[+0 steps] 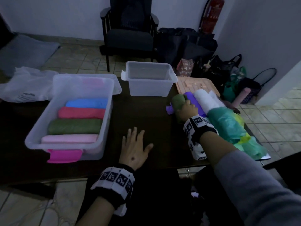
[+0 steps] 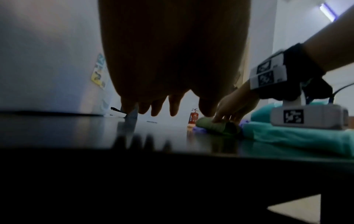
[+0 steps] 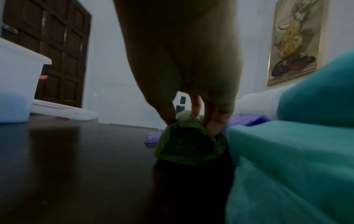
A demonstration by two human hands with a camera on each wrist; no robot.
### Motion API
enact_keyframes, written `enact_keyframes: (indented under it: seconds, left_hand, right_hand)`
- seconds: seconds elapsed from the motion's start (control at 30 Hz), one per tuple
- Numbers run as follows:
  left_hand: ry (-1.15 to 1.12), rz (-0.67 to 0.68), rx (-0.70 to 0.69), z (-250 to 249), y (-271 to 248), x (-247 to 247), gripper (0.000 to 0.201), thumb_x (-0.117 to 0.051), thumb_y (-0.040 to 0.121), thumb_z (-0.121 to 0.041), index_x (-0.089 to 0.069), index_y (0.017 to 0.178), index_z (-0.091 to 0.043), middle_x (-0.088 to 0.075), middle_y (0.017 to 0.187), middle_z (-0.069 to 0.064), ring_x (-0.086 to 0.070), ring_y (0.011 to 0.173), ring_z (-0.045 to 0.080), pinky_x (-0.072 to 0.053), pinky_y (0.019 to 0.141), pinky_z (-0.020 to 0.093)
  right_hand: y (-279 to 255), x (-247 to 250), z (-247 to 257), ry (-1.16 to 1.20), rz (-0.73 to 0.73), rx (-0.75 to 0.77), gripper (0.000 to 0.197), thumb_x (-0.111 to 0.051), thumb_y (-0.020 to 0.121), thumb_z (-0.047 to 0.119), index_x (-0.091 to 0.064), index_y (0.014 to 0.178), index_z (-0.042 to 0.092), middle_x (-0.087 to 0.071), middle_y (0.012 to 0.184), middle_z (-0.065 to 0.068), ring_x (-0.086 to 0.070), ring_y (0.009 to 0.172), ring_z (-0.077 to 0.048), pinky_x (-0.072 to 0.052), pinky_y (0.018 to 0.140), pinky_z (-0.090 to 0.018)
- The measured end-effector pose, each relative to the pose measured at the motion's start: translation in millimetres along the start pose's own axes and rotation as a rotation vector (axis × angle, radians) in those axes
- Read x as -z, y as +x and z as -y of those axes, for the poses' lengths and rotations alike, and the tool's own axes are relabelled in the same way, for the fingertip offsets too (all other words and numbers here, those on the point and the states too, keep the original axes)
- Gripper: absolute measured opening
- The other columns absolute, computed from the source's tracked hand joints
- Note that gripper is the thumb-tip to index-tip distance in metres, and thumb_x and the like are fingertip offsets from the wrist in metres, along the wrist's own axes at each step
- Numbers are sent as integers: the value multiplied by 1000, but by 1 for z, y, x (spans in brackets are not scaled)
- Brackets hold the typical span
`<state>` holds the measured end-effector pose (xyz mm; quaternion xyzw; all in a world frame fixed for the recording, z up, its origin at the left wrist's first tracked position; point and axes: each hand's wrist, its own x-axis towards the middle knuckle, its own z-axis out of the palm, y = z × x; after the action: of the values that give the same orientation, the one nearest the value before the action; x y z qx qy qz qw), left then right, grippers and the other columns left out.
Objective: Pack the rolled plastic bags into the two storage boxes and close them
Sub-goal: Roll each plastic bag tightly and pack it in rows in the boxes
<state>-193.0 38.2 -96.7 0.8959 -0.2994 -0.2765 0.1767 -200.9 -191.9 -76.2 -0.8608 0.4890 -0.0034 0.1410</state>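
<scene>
Right hand [image 1: 187,110] grips dark green rolled bag [image 1: 179,99], purple roll [image 1: 194,101] and teal bags [image 1: 228,126] crowding alongside; left hand [image 1: 135,149] flat, fingers spread, on dark table [image 1: 143,115].

a dim room in a home or small office: tiled floor [image 1: 78,56], a dark armchair [image 1: 128,30] against the far wall, a red fire extinguisher [image 1: 211,15] in the far right corner above a heap of bags [image 1: 228,69]. a panelled wooden door [image 3: 49,50] and a framed painting [image 3: 295,40] hang on pale walls around the dark table [image 1: 143,111].
</scene>
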Motion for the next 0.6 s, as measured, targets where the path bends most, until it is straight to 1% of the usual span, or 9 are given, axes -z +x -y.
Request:
enact_keyframes:
  seconds: [0.07,0.13,0.2,0.27,0.37,0.43,0.53,0.6]
  left_hand:
    - [67,-38,25,9,5,-4,66,-29,96,-53,-3,151,-26,11,158,3,14,144,20,7,115,42]
    - [124,-78,50,15,7,-9,65,-22,96,-55,1,150,-27,14,157,4,16,144,21,9,115,44]
    - [186,-104,59,18,8,-15,63,-18,97,-55,0,150,-27,11,158,3,14,145,22,7,116,46]
    - [222,-140,57,21,9,-19,62,-16,97,-54,-2,150,-27,8,158,3,11,145,22,5,116,46]
    - [222,-185,45,24,10,-23,62,-17,97,-54,-4,150,-27,6,159,2,10,146,20,5,117,45]
    - [222,-204,39,26,10,-25,62,-17,96,-54,-4,150,-28,5,159,1,9,146,20,4,117,44]
    - [221,-237,34,27,11,-28,61,-18,96,-55,-5,150,-28,4,159,1,9,146,20,3,118,44]
    - [221,-256,28,28,11,-30,61,-18,96,-54,-6,150,-28,4,159,1,9,146,20,3,118,44]
  right_hand:
    - [1,-2,1,64,10,-15,55,-53,93,26,-29,136,2,-41,136,-22,-43,124,-38,-36,101,-43]
    - [-2,-3,6,103,45,-36,61,-56,90,31,-30,136,2,-38,137,-20,-42,125,-37,-37,100,-43]
    - [-4,-5,9,97,73,-57,65,-59,87,37,-32,136,3,-35,137,-19,-42,124,-36,-38,100,-43]
    - [-7,-6,12,88,100,-47,72,-64,84,39,-31,137,4,-35,138,-19,-41,124,-36,-38,101,-45]
    - [-9,-8,13,96,153,26,82,-70,79,36,-25,140,5,-39,138,-20,-41,126,-37,-37,105,-47]
    - [-13,-8,13,81,166,54,86,-74,76,31,-24,140,4,-39,138,-20,-41,127,-35,-37,106,-47]
    - [-26,-11,18,-1,191,97,85,-75,76,28,-25,140,2,-29,142,-19,-33,132,-34,-35,108,-44]
    - [-34,-16,22,-16,189,108,80,-74,77,25,-26,139,4,-26,142,-17,-31,132,-34,-34,105,-44]
